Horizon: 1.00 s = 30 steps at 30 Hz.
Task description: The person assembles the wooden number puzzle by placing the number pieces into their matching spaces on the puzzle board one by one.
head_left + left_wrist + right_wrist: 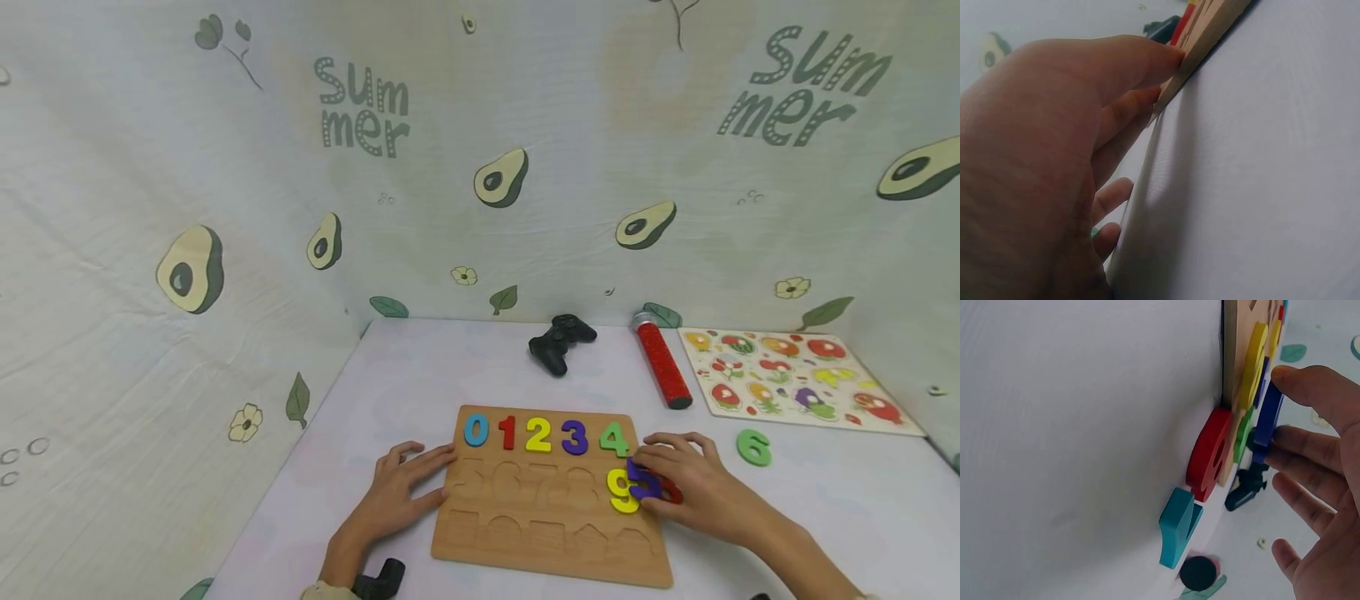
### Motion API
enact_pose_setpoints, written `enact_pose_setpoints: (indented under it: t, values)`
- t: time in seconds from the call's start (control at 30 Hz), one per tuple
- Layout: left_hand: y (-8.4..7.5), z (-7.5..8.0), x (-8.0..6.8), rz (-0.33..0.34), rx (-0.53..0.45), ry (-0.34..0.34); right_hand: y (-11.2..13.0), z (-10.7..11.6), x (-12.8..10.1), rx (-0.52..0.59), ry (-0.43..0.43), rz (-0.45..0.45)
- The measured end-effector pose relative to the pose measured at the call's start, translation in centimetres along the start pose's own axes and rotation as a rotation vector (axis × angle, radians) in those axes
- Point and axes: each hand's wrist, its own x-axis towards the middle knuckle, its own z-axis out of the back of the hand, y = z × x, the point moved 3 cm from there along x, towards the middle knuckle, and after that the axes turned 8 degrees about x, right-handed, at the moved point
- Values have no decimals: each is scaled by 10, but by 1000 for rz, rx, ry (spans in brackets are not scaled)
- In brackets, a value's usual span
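Observation:
My right hand (705,492) pinches a purple number 5 (1267,419) between thumb and fingers, over the right side of a wooden number board (517,533). Below it, a yellow number 9 (1252,369) lies on the board near the right edge. A red number 8 (1206,456) leans at that edge, partly hidden by the hand in the head view. Beside it is a teal number piece (1174,519). My left hand (401,492) touches the board's left edge with its thumb and index fingertips, the fingers loosely extended.
Colored numbers 0 to 4 fill the board's top row, including a yellow 2 (538,446); the lower rows show bare recesses. A green 6 (753,447) lies to the right. Farther back are a black game controller (558,343), a red tube (663,367) and a fruit puzzle board (787,421).

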Motion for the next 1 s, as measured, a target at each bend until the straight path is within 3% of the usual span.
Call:
enact_pose_setpoints:
  t: [0.37,1.0]
  values:
    - [0,1,1,-7,-1,-2,11,-3,11,17,57,19]
    - [0,1,0,-13,-13,-5,29,-16,30,33,68,51]
